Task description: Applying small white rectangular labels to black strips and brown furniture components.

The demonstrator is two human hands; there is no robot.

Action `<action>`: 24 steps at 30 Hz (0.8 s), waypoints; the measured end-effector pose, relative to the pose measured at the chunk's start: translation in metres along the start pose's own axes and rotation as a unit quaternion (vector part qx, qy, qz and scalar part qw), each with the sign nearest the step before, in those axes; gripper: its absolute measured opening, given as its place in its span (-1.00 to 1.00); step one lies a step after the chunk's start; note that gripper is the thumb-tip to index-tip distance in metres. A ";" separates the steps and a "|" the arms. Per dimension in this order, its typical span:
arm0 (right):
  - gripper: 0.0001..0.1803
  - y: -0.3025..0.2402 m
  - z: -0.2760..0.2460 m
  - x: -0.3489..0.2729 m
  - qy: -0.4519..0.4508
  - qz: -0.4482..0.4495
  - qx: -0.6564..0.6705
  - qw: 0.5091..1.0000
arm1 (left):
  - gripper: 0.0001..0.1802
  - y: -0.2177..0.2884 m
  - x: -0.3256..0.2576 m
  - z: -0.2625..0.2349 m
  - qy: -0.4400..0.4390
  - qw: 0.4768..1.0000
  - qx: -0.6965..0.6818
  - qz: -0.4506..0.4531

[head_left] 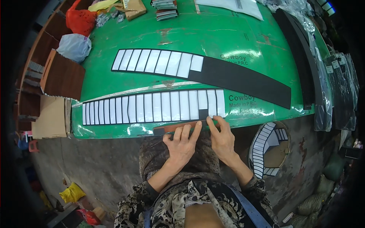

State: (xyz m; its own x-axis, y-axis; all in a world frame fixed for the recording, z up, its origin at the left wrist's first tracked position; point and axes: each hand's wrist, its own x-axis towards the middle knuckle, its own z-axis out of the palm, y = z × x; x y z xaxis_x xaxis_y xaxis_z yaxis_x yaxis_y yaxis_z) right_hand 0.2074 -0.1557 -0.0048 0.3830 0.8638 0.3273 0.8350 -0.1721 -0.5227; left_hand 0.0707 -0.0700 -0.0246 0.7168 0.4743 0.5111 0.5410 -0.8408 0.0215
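A long black strip (203, 114) lies along the near edge of the green table, with a row of white panels on it divided by black lines. In front of it, at the very edge, is a narrow brown strip (176, 127) with a dark left end. My left hand (180, 145) has its bent fingers closed over the brown strip, index finger reaching up to the right. Fingers of my right hand (223, 141) are spread, their tips by the brown strip's right end and the panelled strip's lower edge. Farther back rests a second black strip (243, 78), panelled only on its left part.
Wooden shelving (62, 76), a red bag (80, 19) and a whitish bag (74, 46) stand at the left. At the right are long black pieces (298, 57) and plastic-wrapped bundles (340, 83). A round container (284, 155) holding curled panelled strips is below the table's right side.
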 end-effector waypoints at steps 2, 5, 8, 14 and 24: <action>-0.38 0.002 0.001 -0.001 0.007 -0.014 -0.025 1.000 | -0.41 -0.001 -0.001 0.000 -0.001 1.000 -0.007 0.003; -0.40 0.004 0.000 0.001 0.017 -0.051 -0.076 0.996 | -0.49 -0.004 -0.002 -0.001 -0.004 1.000 -0.012 0.025; -0.41 0.000 -0.002 0.002 0.019 -0.074 -0.103 0.992 | -0.47 -0.005 -0.005 0.001 -0.005 1.000 -0.015 0.026; -0.45 0.004 0.000 -0.003 0.017 0.136 0.169 0.976 | -0.41 -0.008 0.004 -0.011 -0.036 0.999 -0.031 0.013; -0.60 -0.005 0.010 0.005 -0.053 0.244 0.352 0.902 | -0.66 -0.067 -0.017 -0.063 0.057 0.927 -0.236 -0.287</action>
State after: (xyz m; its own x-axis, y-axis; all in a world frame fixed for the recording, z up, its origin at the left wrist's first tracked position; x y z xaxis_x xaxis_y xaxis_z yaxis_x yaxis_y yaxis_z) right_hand 0.2012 -0.1456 -0.0079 0.5659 0.8135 -0.1340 0.1054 -0.2326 -0.9668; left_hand -0.0053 -0.0379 0.0195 0.3055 0.8704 0.3861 0.5462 -0.4923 0.6777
